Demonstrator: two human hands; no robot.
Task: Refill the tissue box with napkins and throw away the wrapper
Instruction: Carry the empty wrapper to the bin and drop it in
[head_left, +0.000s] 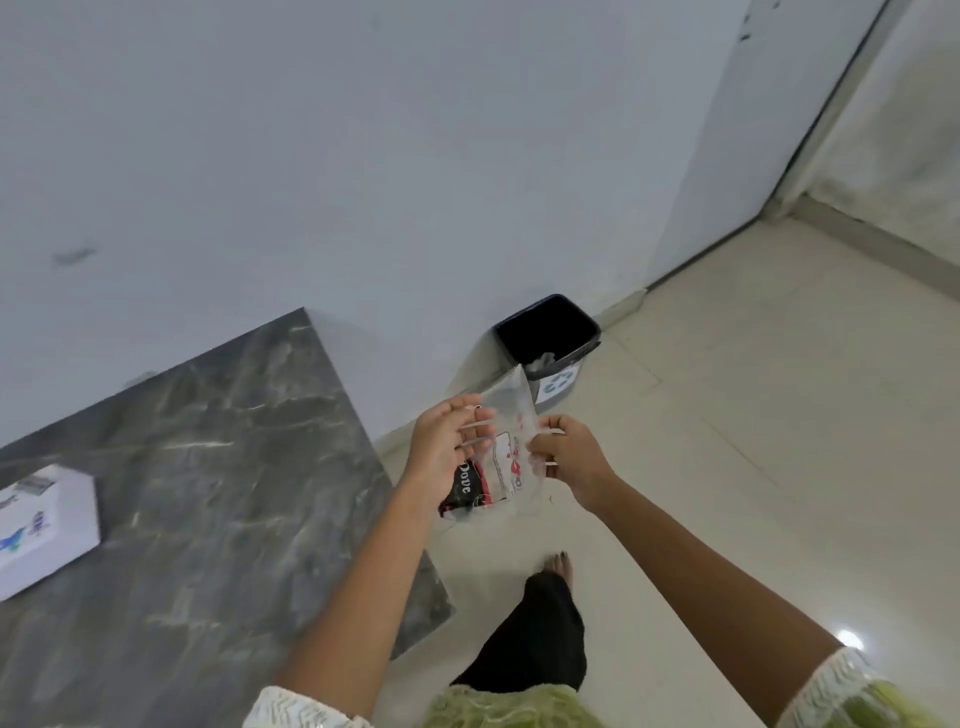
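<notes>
While the square black bin (546, 332) stands open, left hand (445, 446) and right hand (571, 464) grip pinch the crinkled clear wrapper (506, 457).

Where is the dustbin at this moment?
In the head view, the black dustbin stands on the floor against the white wall, right of the marble table and just beyond the held wrapper.

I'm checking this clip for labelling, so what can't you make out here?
- Tissue box: cut off by the left edge, print blurred, head view.
- Bin: inside too dark; near side hidden by the wrapper.
- Wrapper: small print too blurred; left hand and right hand cover its edges.
</notes>
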